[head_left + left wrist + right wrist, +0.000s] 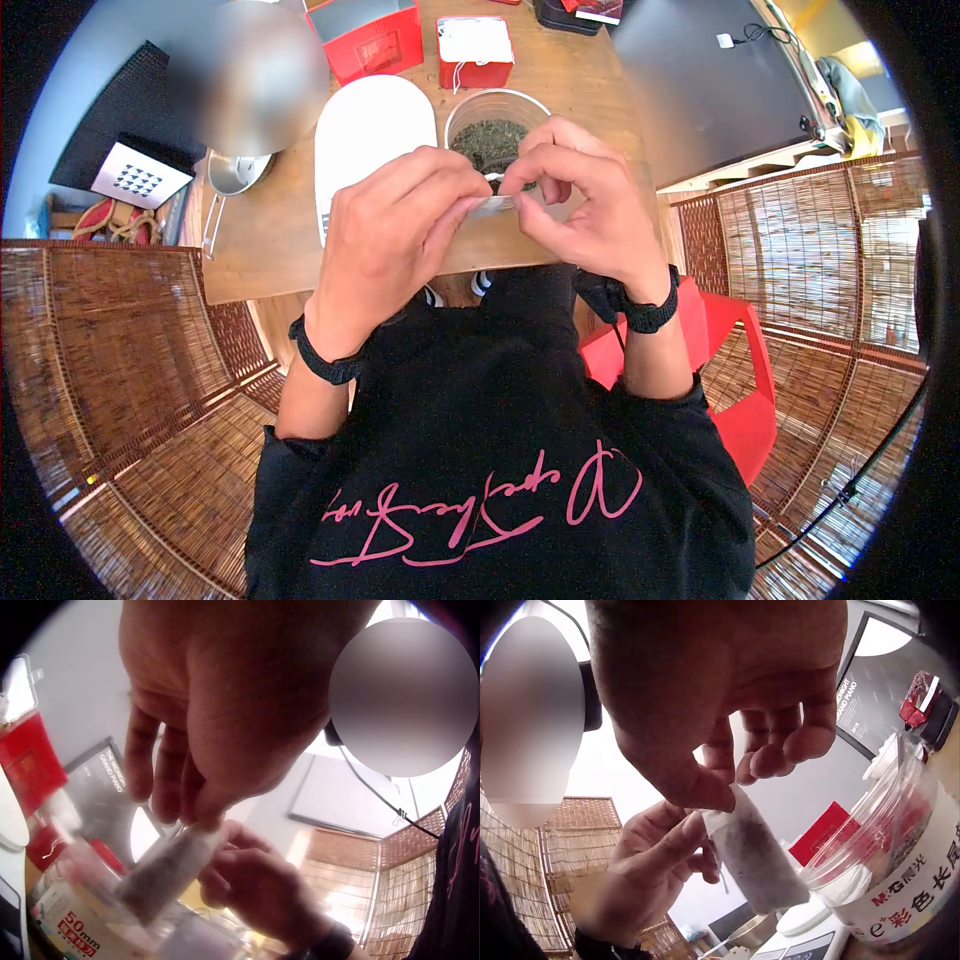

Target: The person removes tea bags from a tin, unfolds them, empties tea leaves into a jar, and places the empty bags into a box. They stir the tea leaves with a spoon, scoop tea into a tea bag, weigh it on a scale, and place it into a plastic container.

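Observation:
Both hands pinch the top edge of a small translucent pouch, filled with dark dried bits and resembling a tea bag (757, 862). In the head view the left hand (395, 220) holds its left corner and the right hand (595, 205) its right corner, thumb against fingertips. The pouch hangs down from the fingers in both wrist views. Just beyond the hands stands a clear round plastic tub (900, 889) with a printed label. Dry greenish-brown leaves (488, 143) lie inside it, partly covered by the fingers.
Left of the tub is a white scale-like device (375, 130). A metal pot (238, 175) with a long handle stands at the table's left edge. Toward the back are an open red box (370, 45) and a smaller red box (475, 55) with string. A red chair (740, 385) is at right.

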Demonstrator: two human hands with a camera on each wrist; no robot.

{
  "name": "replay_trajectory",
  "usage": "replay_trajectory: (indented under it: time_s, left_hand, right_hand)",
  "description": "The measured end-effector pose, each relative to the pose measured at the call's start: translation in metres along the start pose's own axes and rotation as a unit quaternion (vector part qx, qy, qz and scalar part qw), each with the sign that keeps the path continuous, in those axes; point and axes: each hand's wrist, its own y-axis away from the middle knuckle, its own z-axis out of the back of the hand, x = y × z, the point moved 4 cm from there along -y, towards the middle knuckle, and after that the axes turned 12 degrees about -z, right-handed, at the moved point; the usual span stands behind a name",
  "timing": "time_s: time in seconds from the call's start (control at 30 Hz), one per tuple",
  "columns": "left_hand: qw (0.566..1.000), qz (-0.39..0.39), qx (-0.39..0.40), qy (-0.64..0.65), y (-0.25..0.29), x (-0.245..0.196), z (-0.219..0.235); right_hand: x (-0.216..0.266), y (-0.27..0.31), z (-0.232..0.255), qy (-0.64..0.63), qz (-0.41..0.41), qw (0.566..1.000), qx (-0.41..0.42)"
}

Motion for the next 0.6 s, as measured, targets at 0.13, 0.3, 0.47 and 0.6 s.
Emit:
replay_trajectory:
  time_s: [0.13,0.3,0.47,0.6]
  left_hand:
    - [1.000,0.011,0.015,0.012,0.001,0.002,-0.001]
    - [0.999,0.013,0.027,0.018,0.002,0.003,-0.003]
    - [0.995,0.070,-0.024,0.061,0.001,0.002,0.005]
    - [0.984,0.105,-0.108,0.095,0.000,0.001,0.012]
  right_hand:
    - [0.004,-0.002,0.001,0.007,0.011,0.999,-0.033]
    - [0.001,-0.003,-0.001,0.032,0.005,0.999,-0.043]
    - [-0.012,0.003,-0.007,-0.063,-0.044,0.994,-0.081]
    - [-0.012,0.007,-0.013,-0.248,-0.114,0.956,-0.109]
